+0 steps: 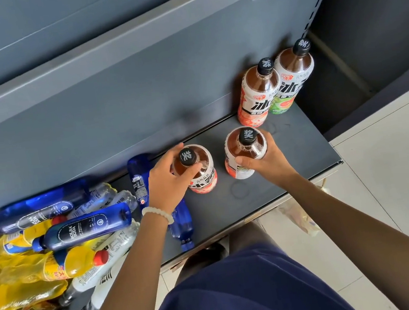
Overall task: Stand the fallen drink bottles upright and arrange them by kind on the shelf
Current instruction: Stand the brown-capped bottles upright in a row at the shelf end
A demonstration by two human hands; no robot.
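Note:
On the dark grey shelf (289, 148) my left hand (168, 183) grips the neck of an upright iced-tea bottle (202, 178) with a black cap and pink label. My right hand (264, 159) holds a second upright iced-tea bottle (246, 149) by its shoulder. Two more tea bottles stand at the back right corner, one with a pink label (255, 95) and one with a green label (292, 76). A heap of fallen bottles lies at the left: blue soda bottles (82, 228), yellow drink bottles (69, 263) and clear white-labelled bottles (114, 249).
Another blue bottle (138, 180) lies under my left wrist, across the shelf's middle. The shelf's back panel (113, 110) rises behind. A white tiled floor (386, 182) lies to the right, and a plastic wrapper (301, 217) lies below the shelf edge.

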